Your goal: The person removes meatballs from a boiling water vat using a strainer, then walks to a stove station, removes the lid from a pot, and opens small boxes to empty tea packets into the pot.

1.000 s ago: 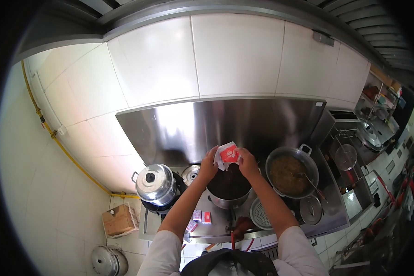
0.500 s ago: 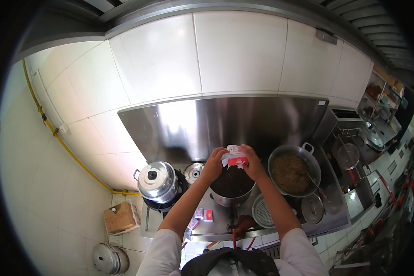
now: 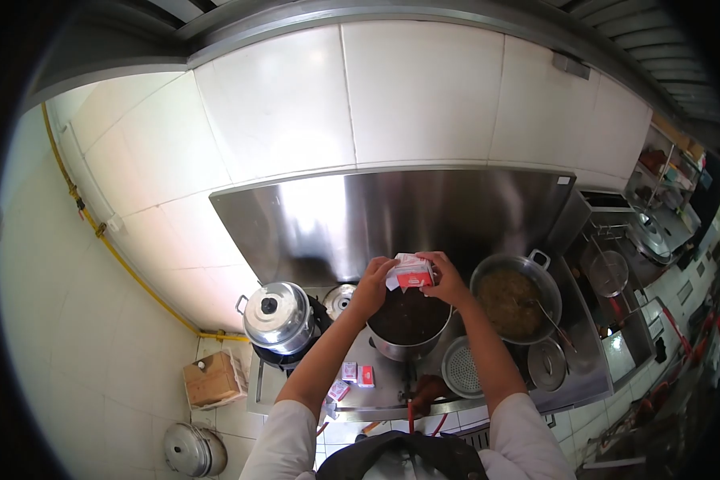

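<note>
A small red-and-white box (image 3: 414, 278) is held between both hands above a cooking pot (image 3: 406, 350). My left hand (image 3: 374, 282) grips its left side, where white wrapping sticks out. On the other side, my right hand (image 3: 445, 277) closes round the box's right end. Dark contents fill the pot below, and the box is apart from them. Several similar small boxes (image 3: 366, 376) lie on the stove top to the left of the pot's front. What is inside the held box cannot be made out.
To the left stands a lidded pot (image 3: 278, 318). A wide pan (image 3: 517, 300) with brown food and a utensil sits on the right. Near the front are a perforated strainer (image 3: 462, 368) and a round lid (image 3: 546, 365). A steel backsplash (image 3: 440, 212) rises behind the stove.
The box has turned slightly between my hands, and my right hand has shifted a little to the right. The whole view has moved slightly.
</note>
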Motion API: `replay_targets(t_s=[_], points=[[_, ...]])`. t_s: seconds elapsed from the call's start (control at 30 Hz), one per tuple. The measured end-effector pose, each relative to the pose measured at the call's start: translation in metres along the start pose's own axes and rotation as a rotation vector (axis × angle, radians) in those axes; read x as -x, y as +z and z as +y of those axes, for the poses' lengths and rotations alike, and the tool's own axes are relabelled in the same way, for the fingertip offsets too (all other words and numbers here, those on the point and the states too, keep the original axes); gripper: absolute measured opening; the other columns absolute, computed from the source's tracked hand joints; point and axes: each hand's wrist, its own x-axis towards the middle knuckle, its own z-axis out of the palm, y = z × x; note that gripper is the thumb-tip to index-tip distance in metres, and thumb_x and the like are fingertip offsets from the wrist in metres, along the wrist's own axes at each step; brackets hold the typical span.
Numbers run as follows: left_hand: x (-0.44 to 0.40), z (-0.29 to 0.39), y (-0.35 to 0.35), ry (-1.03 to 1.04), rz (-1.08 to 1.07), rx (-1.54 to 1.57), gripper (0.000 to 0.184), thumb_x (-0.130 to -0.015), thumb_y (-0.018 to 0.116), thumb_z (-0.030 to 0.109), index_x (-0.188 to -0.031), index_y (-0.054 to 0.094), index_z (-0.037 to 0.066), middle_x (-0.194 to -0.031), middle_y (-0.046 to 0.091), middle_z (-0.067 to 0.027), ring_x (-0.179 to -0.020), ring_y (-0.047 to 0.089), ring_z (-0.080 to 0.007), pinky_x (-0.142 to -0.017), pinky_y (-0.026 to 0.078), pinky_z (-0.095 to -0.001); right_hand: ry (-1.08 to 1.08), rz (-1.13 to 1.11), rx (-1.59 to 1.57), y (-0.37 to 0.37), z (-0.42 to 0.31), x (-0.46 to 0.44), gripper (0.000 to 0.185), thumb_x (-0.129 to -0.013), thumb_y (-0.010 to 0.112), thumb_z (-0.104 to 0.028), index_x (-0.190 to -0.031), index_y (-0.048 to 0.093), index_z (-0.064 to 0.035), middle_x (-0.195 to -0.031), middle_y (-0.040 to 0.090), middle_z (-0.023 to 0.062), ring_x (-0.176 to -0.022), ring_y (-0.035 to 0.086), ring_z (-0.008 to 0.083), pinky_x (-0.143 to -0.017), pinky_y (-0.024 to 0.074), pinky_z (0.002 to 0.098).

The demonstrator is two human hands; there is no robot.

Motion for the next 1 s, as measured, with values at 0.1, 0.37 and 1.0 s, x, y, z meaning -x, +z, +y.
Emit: replay_targets(t_s=[0.1,0.37,1.0], points=[[0.002,0.000,-0.008,0.021,-0.070,-0.096,0.057,-0.074,0.040,-0.016,-0.124,0.054,0.009,-0.121,0.047,-0.0172,-0.103,0.056,-0.0329,-0.087,0.048,-0.0368,-0.088,-0.015,0.169,-0.007,-0.009,-0.004,0.072,-0.056,0.080,-0.003,-0.122,0.055,-0.0127,-0.112,0.044,0.0059,-0.102,0.052,0.0191,-0.086,0.0461,0.0301],[0.005,0.001,-0.011,-0.036,-0.133,-0.131,0.064,-0.073,0.042,-0.014,-0.128,0.052,0.017,-0.124,0.046,-0.0160,-0.101,0.058,-0.0340,-0.084,0.048,-0.0402,-0.095,0.018,0.242,-0.003,-0.015,-0.002,0.075,-0.053,0.087,-0.023,-0.122,0.058,-0.0116,-0.110,0.043,0.0074,-0.100,0.051,0.0211,-0.087,0.0442,0.0321],[0.008,-0.003,-0.024,-0.820,-0.574,0.675,0.057,-0.074,0.056,-0.002,-0.131,0.048,0.005,-0.111,0.061,-0.0109,-0.089,0.062,-0.0193,-0.078,0.054,-0.0321,0.859,-0.143,0.003,0.008,-0.038,-0.017,0.055,-0.082,0.058,-0.057,-0.092,0.066,-0.0031,-0.076,0.064,0.0098,-0.059,0.062,0.0181,-0.051,0.0508,0.0297]])
